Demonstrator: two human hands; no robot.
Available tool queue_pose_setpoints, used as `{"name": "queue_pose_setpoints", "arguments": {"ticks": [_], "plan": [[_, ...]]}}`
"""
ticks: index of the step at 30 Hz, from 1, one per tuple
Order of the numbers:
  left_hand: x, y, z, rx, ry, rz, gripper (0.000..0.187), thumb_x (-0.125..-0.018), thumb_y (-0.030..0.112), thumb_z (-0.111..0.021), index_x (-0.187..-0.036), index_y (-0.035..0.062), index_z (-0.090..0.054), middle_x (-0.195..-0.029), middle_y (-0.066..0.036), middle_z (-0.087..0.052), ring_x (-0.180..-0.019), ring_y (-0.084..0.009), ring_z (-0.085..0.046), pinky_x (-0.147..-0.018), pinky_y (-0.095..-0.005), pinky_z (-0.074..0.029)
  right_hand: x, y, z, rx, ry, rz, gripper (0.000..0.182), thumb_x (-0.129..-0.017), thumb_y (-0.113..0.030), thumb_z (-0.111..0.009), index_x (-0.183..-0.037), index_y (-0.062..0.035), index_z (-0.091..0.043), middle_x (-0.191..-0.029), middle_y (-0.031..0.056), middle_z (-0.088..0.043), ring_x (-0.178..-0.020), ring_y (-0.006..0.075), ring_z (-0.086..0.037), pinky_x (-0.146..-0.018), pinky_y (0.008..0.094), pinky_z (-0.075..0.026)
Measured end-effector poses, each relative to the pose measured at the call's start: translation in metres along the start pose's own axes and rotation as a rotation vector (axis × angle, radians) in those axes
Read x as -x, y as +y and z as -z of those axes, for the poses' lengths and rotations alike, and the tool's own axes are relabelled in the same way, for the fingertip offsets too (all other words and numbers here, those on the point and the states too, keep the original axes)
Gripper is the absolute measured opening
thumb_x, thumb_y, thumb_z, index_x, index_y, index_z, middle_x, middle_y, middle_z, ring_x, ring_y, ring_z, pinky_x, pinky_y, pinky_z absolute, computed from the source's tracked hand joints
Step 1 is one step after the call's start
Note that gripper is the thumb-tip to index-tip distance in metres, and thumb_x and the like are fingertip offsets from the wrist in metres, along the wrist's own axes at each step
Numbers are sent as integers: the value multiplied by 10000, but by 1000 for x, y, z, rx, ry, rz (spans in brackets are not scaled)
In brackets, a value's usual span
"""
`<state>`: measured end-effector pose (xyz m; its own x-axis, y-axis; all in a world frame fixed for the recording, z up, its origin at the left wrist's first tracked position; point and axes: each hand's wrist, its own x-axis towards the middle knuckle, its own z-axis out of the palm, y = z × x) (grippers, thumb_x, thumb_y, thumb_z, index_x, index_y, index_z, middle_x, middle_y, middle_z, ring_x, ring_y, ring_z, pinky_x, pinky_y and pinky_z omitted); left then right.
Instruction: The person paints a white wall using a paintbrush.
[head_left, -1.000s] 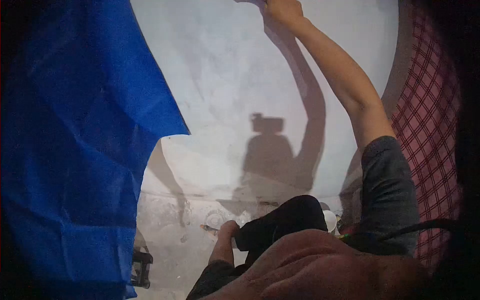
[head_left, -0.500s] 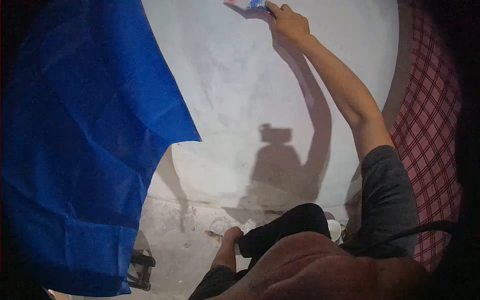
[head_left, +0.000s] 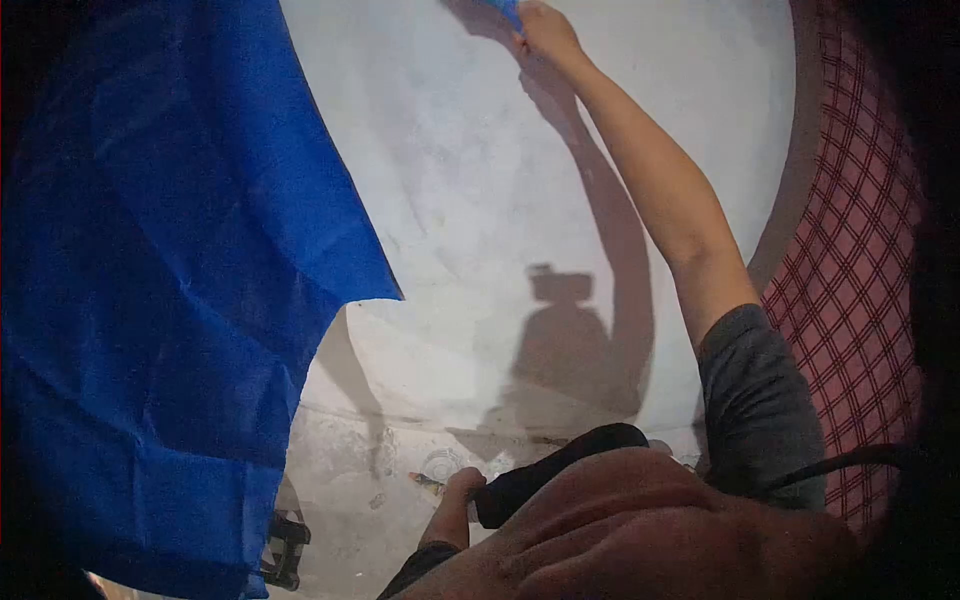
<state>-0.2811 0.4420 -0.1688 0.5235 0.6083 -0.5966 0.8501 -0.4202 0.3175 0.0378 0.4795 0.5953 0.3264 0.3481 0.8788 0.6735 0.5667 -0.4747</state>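
My right hand (head_left: 549, 34) is raised at the top of the view, its fingers wrapped round a blue object (head_left: 508, 10) that the frame edge partly cuts off. Behind it spreads a pale white wall (head_left: 480, 170), on which my arm and head cast a shadow. Low in the middle, my left hand (head_left: 467, 481) is closed beside my dark-clothed knee. A small tool with an orange and dark handle (head_left: 428, 483) sticks out to the left of that hand.
A large creased blue sheet (head_left: 200, 250) hangs on the left. Pink fabric with a dark diamond pattern (head_left: 860, 260) covers the right side. A black frame-like object (head_left: 286, 550) stands on the dusty grey floor (head_left: 350, 520) at the lower left.
My right hand has moved a little up and to the left with the blue object, now cut off more by the top edge. The white round container near my knee is mostly hidden now.
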Motion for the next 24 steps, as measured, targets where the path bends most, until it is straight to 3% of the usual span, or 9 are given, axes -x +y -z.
{"name": "queue_pose_setpoints", "arguments": {"ticks": [1, 2, 5, 12, 14, 17, 19, 21, 24], "plan": [[15, 8, 9, 1, 3, 2, 330, -816, 240, -572, -1042, 36, -699, -1147, -196, -651, -1101, -364, -613, -932, -447, -484, 11, -10, -2, 311, -47, 1, 349, -951, -332, -408, -1119, -123, -631, -814, 135, -655, -766, 289, -655, -725, 404, -496], [44, 20, 26, 23, 7, 38, 337, -821, 244, -570, -1054, 33, -693, -1163, -195, -644, -1108, -361, -609, -932, -446, -485, 26, -21, -9, 326, 9, 61, 386, -954, -345, -395, -1000, -67, -659, -703, 123, -646, -692, 256, -639, -696, 383, -480], [42, 20, 27, 33, 17, 47, 351, -832, 250, -566, -1077, 27, -682, -1192, -192, -632, -1123, -352, -604, -931, -446, -487, 8, 17, -16, 522, -37, 227, 390, -958, -342, -398, -1036, -50, -645, -746, 132, -657, -714, 270, -644, -706, 390, -486], [22, 14, 27, -39, -19, -39, 342, -817, 242, -576, -1061, 34, -694, -1180, -189, -638, -1114, -350, -611, -924, -454, -491, 28, 35, -9, 503, -3, 152, 379, -958, -343, -421, -1021, -38, -638, -750, 143, -658, -739, 311, -646, -742, 391, -487], [19, 11, 18, -1, 2, -13, 337, -809, 239, -580, -1049, 35, -698, -1167, -191, -643, -1106, -351, -615, -923, -456, -490, 33, 47, -4, 677, 23, 219, 359, -965, -320, -418, -998, -37, -637, -679, 115, -626, -629, 266, -621, -644, 383, -493], [37, 27, 39, -5, -31, 99, 328, -801, 230, -580, -1034, 33, -701, -1145, -194, -651, -1093, -351, -621, -921, -459, -490, 39, 42, -2, 269, -10, -26, 332, -971, -298, -416, -959, -48, -635, -601, 59, -558, -502, 188, -544, -505, 345, -457], [33, 27, 36, -25, -94, 174, 323, -802, 223, -576, -1030, 32, -701, -1136, -196, -654, -1089, -351, -623, -918, -458, -491, 41, 53, -9, 212, -5, -27, 322, -972, -293, -417, -935, -54, -629, -584, 36, -529, -465, 161, -503, -460, 326, -427], [27, 14, 29, -11, 0, -23, 314, -791, 202, -592, -1028, 28, -701, -1139, -201, -651, -1089, -361, -620, -913, -461, -492, 43, 59, -11, 152, 9, -33, 313, -973, -287, -418, -911, -60, -624, -566, 13, -500, -428, 133, -462, -415, 308, -397], [41, 16, 30, -60, 45, -68, 309, -788, 196, -596, -1023, 26, -701, -1131, -205, -651, -1084, -368, -620, -904, -465, -494, 47, 58, -14, 208, -24, -22, 315, -972, -290, -425, -902, -54, -621, -562, 13, -500, -424, 134, -461, -408, 312, -396]]}}
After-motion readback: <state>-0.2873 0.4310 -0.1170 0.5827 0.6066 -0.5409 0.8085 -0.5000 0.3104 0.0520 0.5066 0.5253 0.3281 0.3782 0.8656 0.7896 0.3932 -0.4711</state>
